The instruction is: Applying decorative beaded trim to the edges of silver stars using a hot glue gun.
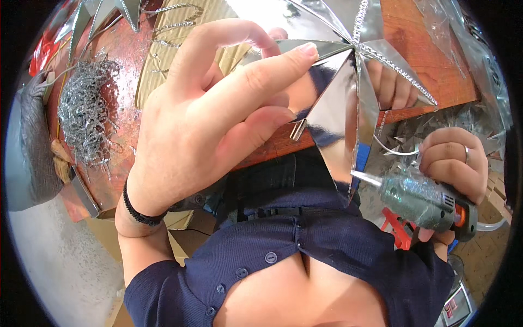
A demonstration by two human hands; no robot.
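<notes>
A shiny silver foil star (339, 101) with raised folded points lies near the table edge, one point jutting over it toward me. Thin silver tinsel trim (400, 71) runs along some ridges. My left hand (199, 111) is on the star's left side, index finger across a ridge and thumb at the facet's lower edge; it appears to grip that part. My right hand (455, 163) is wrapped round a green hot glue gun (417, 199) in clear plastic film. Its pale nozzle is at the edge of the near point; whether it touches is unclear. Part of the trigger grip is hidden.
On the reddish table (430, 41), a tangled heap of silver tinsel (90, 109) lies left, beside corrugated cardboard (155, 71). More silver star pieces (103, 13) sit at the far left. A grey bag (41, 144) hangs by the left edge. Clear plastic (485, 65) is at right.
</notes>
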